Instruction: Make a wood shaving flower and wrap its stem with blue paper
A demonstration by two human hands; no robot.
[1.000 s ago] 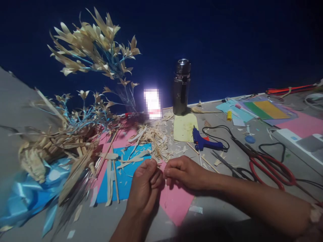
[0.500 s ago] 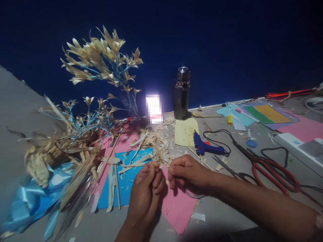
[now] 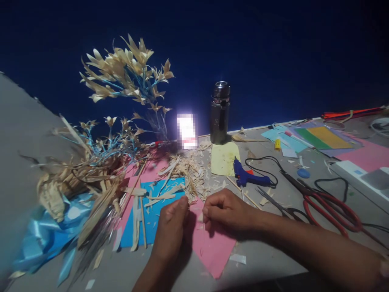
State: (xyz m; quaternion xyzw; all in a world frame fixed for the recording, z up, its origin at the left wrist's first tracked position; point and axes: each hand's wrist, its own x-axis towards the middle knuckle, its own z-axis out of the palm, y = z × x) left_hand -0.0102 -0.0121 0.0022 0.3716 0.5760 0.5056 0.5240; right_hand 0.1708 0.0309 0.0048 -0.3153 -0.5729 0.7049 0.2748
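Apart over the edges of the pink paper sheet [image 3: 212, 253], the left hand [image 3: 173, 221] curls and the right hand [image 3: 225, 211] pinches; whether either holds anything, I cannot tell. The blue plastic glue gun [image 3: 252, 177] overlaps the yellow paper sheet [image 3: 223, 157], perhaps so drips land there.

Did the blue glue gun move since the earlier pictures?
No. The blue glue gun keeps its place at the right edge of the yellow sheet.

Grey tabletop [image 3: 112, 272] carries pink paper [image 3: 214, 251]; glue gun [image 3: 244, 177]; red-handled scissors [image 3: 304, 188].
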